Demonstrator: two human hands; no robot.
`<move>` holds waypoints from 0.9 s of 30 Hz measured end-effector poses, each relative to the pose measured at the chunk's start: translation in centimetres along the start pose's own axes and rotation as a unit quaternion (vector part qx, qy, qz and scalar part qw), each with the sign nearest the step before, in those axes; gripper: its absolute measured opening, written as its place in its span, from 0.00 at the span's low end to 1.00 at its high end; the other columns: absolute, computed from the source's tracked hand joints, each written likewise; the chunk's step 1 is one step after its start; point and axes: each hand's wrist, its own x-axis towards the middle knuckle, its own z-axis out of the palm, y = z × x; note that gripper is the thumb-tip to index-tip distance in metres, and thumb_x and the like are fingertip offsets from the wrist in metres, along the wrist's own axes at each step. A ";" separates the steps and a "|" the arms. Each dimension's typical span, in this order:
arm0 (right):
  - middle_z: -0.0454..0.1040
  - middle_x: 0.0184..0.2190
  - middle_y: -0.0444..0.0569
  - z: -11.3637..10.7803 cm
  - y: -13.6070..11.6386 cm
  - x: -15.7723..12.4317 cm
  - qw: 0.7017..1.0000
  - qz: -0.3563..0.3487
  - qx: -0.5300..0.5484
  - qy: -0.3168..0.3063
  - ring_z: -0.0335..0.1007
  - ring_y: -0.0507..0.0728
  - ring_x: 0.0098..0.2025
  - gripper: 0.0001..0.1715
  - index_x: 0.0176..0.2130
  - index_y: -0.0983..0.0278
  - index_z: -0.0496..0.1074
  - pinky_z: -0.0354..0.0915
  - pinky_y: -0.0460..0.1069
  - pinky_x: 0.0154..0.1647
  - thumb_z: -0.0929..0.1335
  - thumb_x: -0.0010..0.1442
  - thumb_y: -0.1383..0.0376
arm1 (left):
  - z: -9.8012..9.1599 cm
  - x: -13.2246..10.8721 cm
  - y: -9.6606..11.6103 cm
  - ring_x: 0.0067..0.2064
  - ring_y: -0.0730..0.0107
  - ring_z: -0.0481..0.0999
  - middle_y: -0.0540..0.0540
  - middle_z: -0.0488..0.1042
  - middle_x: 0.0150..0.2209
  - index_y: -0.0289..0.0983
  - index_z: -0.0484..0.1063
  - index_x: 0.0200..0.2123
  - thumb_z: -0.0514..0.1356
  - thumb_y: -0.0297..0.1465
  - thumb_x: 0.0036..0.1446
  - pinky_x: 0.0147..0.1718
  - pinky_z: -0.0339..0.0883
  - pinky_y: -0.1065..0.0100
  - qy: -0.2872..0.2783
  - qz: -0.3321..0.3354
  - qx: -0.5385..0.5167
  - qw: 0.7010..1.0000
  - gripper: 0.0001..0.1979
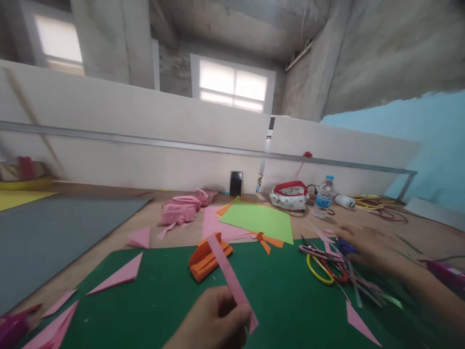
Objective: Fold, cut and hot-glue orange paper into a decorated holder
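Observation:
My left hand is closed on a pink paper strip, pinched near its lower end between thumb and fingers. The strip slants up and leftward across a folded orange paper piece lying on the green mat. To the right, my right hand reaches over the mat's edge, smeared by motion. Beside its fingertips is a blue object, too blurred to name; whether it is held I cannot tell. Scissors with yellow and red handles and pink scissors lie close by among paper scraps.
Green and orange sheets lie behind the mat, with folded pink paper pieces to their left. A phone, a patterned pouch and a water bottle stand near the white partition. Pink triangles lie at left.

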 end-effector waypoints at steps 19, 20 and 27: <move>0.70 0.22 0.43 2.9 -16.2 4.2 0.718 0.058 0.685 -0.109 0.65 0.49 0.22 0.14 0.31 0.67 0.70 0.63 0.46 0.26 0.67 0.54 0.58 | -7.8 2.0 3.3 0.30 0.69 0.67 0.53 0.67 0.25 0.37 0.66 0.28 0.56 0.35 0.54 0.32 0.60 0.66 0.255 0.091 0.295 0.916 0.08; 0.70 0.20 0.43 3.3 -16.0 4.4 0.723 0.059 0.679 -0.113 0.65 0.49 0.21 0.12 0.30 0.68 0.70 0.63 0.45 0.25 0.68 0.54 0.59 | -8.9 2.5 3.5 0.33 0.68 0.69 0.51 0.69 0.31 0.36 0.67 0.36 0.57 0.33 0.55 0.36 0.62 0.63 0.279 0.085 0.313 0.904 0.07; 0.74 0.28 0.48 3.7 -17.3 3.7 0.724 0.030 0.668 -0.168 0.72 0.53 0.29 0.07 0.30 0.67 0.66 0.67 0.48 0.31 0.67 0.53 0.65 | -9.6 5.9 2.5 0.38 0.66 0.74 0.47 0.73 0.40 0.34 0.70 0.41 0.57 0.37 0.57 0.37 0.70 0.60 0.211 0.029 0.390 0.896 0.12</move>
